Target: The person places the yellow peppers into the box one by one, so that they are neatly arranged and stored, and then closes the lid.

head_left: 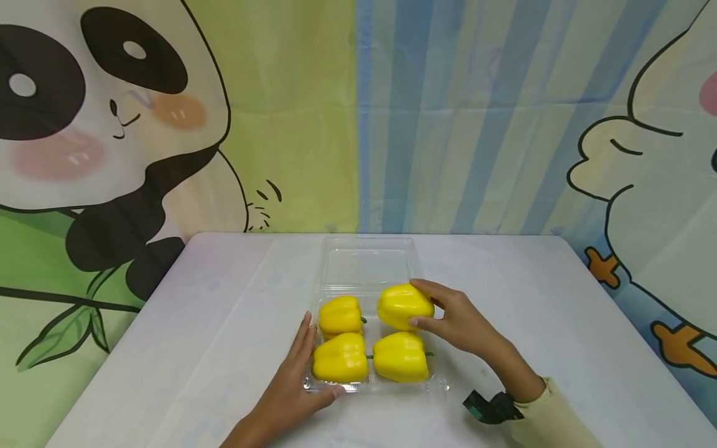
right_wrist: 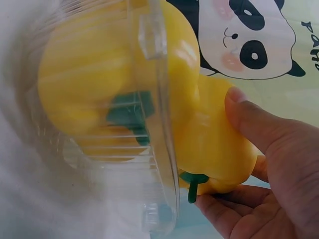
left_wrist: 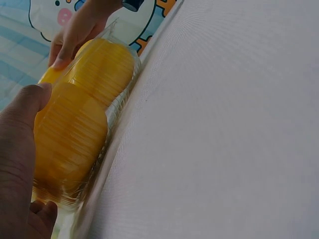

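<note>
My right hand (head_left: 459, 317) holds a yellow bell pepper (head_left: 402, 306) between thumb and fingers at the back right compartment of a clear plastic clamshell box (head_left: 386, 387). In the right wrist view this pepper (right_wrist: 214, 134) rises past the box wall, its green stem facing the hand. Three more yellow peppers lie in the box: one back left (head_left: 340, 315), one front left (head_left: 340, 359) and one front right (head_left: 400, 358). My left hand (head_left: 294, 373) rests against the box's front left corner, fingers fairly straight along the left side, thumb at the front rim.
The box's clear lid (head_left: 366, 264) lies folded back on the white table (head_left: 185, 354). Behind the table hangs a cartoon curtain (head_left: 291, 112) with a panda on the left. A dark strap (head_left: 493, 407) sits at the right wrist.
</note>
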Available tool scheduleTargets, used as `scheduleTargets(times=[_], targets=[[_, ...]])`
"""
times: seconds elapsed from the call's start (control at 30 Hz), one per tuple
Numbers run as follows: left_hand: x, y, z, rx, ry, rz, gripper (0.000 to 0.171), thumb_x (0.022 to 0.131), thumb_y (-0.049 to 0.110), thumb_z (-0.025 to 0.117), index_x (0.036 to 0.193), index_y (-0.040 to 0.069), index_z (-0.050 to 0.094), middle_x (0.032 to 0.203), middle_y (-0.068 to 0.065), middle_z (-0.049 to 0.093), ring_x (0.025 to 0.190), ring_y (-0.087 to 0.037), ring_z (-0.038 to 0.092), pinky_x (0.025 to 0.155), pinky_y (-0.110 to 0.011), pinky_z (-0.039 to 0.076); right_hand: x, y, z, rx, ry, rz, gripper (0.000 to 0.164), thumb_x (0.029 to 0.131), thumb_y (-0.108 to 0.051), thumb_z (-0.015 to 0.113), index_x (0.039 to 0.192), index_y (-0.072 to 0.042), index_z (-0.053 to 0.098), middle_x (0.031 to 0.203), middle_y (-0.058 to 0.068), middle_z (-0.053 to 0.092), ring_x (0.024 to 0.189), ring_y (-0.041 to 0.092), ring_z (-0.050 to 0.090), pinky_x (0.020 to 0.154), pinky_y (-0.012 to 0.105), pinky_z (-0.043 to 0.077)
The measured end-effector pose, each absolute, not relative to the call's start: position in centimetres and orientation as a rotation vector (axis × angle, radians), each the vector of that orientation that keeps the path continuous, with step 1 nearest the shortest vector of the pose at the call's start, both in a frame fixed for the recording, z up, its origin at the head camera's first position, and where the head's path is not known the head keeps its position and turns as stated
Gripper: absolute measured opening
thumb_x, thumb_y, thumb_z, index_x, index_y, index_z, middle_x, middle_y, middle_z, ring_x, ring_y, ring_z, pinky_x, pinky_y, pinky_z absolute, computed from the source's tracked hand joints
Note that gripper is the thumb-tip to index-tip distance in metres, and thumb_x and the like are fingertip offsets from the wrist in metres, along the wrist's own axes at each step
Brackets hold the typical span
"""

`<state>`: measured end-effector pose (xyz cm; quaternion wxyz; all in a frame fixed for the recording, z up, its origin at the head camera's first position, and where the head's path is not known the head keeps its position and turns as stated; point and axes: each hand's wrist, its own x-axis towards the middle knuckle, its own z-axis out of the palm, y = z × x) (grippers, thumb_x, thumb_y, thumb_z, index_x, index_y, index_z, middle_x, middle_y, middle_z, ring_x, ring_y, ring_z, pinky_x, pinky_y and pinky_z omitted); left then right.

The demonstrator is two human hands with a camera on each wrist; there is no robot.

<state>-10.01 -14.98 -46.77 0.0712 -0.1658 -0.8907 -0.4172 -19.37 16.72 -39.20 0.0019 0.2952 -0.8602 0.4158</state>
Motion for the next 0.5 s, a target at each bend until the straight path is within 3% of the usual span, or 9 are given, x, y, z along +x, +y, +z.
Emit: scheduleTargets(times=[0.5], targets=[[-10.0,-15.1,-46.9,-0.51,-2.678,-1.248,0.109,0.077,0.05,0.078,0.152,-0.003,0.02,0.163,-0.005,0.001,0.144,-0.028,0.019,0.106,-0.047,0.03,-20.0,15.3,-40.0,0.922,-2.789,1.306,0.07,0.082,-0.025,0.079,0.14,-0.001,0.049,0.143,0.012,0.048,0.126,0.029,0.05,0.101,0.044,0.044]])
